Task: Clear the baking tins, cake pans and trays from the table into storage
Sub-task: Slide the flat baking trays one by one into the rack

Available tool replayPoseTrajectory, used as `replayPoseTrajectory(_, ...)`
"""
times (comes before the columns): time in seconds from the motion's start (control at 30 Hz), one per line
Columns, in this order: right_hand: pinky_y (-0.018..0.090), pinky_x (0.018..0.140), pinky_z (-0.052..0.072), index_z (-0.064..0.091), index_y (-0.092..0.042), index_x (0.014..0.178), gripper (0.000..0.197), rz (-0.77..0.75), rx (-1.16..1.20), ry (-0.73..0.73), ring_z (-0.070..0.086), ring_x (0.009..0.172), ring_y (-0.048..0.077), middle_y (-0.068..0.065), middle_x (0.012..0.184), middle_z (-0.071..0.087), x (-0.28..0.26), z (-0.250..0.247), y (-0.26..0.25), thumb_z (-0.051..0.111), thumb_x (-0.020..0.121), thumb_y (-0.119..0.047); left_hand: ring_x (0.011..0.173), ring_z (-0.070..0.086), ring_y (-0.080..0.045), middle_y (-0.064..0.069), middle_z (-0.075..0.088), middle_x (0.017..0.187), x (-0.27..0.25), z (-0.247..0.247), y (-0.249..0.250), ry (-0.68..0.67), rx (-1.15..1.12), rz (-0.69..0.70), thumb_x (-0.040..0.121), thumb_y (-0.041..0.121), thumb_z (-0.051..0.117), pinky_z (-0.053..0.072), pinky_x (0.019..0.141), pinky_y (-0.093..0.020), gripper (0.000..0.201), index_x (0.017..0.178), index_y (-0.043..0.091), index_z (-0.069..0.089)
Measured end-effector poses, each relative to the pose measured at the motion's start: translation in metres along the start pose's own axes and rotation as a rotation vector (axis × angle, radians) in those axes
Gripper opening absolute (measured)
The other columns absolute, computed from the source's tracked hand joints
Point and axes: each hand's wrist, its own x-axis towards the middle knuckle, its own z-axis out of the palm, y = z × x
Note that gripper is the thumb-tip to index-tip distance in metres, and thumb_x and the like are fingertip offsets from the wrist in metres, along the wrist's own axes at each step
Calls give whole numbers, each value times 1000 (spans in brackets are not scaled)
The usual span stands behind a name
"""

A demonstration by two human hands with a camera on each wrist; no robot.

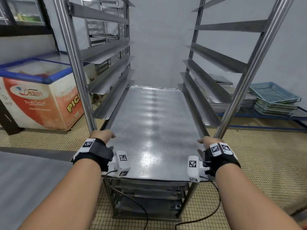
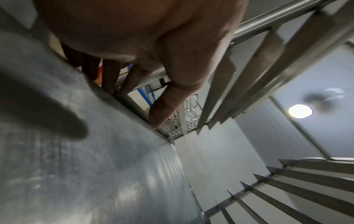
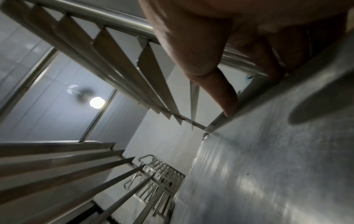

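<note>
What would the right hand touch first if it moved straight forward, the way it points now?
Probably the rack's right upright post. The right hand grips the right edge of the tray, and the post's foot rises just ahead of its knuckles. The exact gap is unclear, so the fingers might slip inside it.

Both arms extended; left hand (image 1: 103,136) and right hand (image 1: 209,141) gripping opposite side edges of tray (image 1: 154,130), thumbs on top.

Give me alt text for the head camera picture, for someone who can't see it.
Two hands, left and right, grip the side edges of a large metal tray resting partway into a steel rack. A chest freezer stands to the left; stacked trays and blue crates lie to the right.
</note>
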Motion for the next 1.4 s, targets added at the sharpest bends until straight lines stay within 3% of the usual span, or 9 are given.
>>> replayPoseTrajectory(0.1,50,79,58,49,0,128,69,-31,-29,-7,62,88,41,18,99,58,-16,0,5,84,71,-17,127,47,-41,-20,46,143,-16,-1,-2,-19,248,169,84,14,74,46,101,-45,69,141,-3,41)
replayPoseTrajectory(0.2,42,99,46,47,-2,138,86,-225,-186,-24,55,120,37,15,132,56,-39,2,21,88,68,-30,132,46,-35,-17,45,148,-43,-1,-18,-227,421,281,80,32,80,39,110,-45,79,143,1,43)
replayPoseTrajectory(0.27,42,106,41,48,-11,141,97,-361,-283,-136,52,127,28,9,142,51,-57,4,38,91,60,-43,139,41,-30,-11,37,156,-51,-3,-38,-358,511,349,69,47,86,34,115,-44,104,152,12,34)
replayPoseTrajectory(0.33,40,107,41,45,-20,143,113,-473,-414,-261,50,130,22,4,147,48,-74,7,56,90,48,-58,144,35,-23,-2,33,158,-55,-6,-58,-421,696,480,43,74,85,27,119,-48,131,152,27,31)
replayPoseTrajectory(0.4,43,115,33,37,-31,148,126,-573,-715,-303,36,141,23,0,155,35,-79,10,73,81,39,-76,150,21,-21,7,28,160,-53,-6,-75,-412,935,650,32,85,77,10,121,-58,133,149,41,31)
replayPoseTrajectory(0.5,51,121,12,17,-41,151,124,-750,-1231,-194,9,149,32,2,163,12,-72,16,92,77,48,-76,153,6,-15,13,18,163,-53,0,-91,-337,1172,827,51,63,85,-7,114,-68,112,147,48,30)
replayPoseTrajectory(0.57,52,120,15,14,-41,150,104,-860,-1314,-66,13,148,33,4,161,15,-64,20,100,79,68,-48,153,4,-14,13,15,164,-53,8,-95,-244,1269,883,69,27,81,-1,113,-72,97,147,48,28)
replayPoseTrajectory(0.63,51,119,20,15,-40,149,93,-935,-1338,20,18,146,33,3,159,21,-56,24,106,74,78,-30,153,5,-14,13,13,164,-51,12,-96,-183,1317,901,75,11,73,3,113,-72,95,148,48,25)
replayPoseTrajectory(1.4,52,115,23,16,-38,149,88,-1000,-1358,50,22,142,31,4,155,24,41,69,29,68,79,-34,150,17,-16,14,21,161,37,76,-16,-113,1360,927,73,21,72,12,111,-72,89,145,46,27)
